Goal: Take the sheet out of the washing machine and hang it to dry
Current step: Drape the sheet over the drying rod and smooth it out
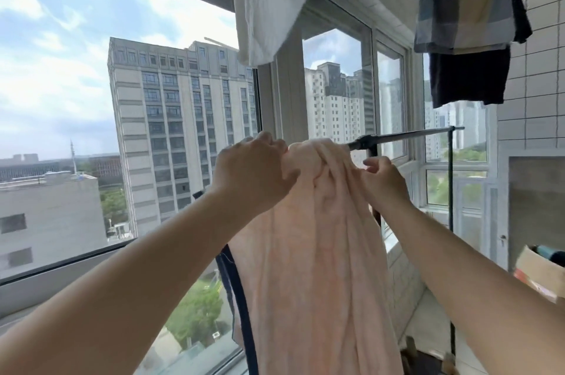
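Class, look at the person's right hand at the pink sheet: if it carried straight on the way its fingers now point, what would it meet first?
The right hand points up and leftward into the bunched top of the pink sheet, which its fingers already pinch. Pushing on, it would probably press that fabric against the black rail beneath, though depth is hard to judge.

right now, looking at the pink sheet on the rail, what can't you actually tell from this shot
All in the head view:
- Left end of the black rail: hidden under the pink sheet and the left hand.
- Sheet's far side and bottom hem: behind its own folds; cut off by the lower edge.
- Left hand's fingertips: curled out of sight over the bunched cloth.
- Right hand: pinches the sheet, fingertips slightly blurred.
- White cloth overhead: cut off by the top edge.
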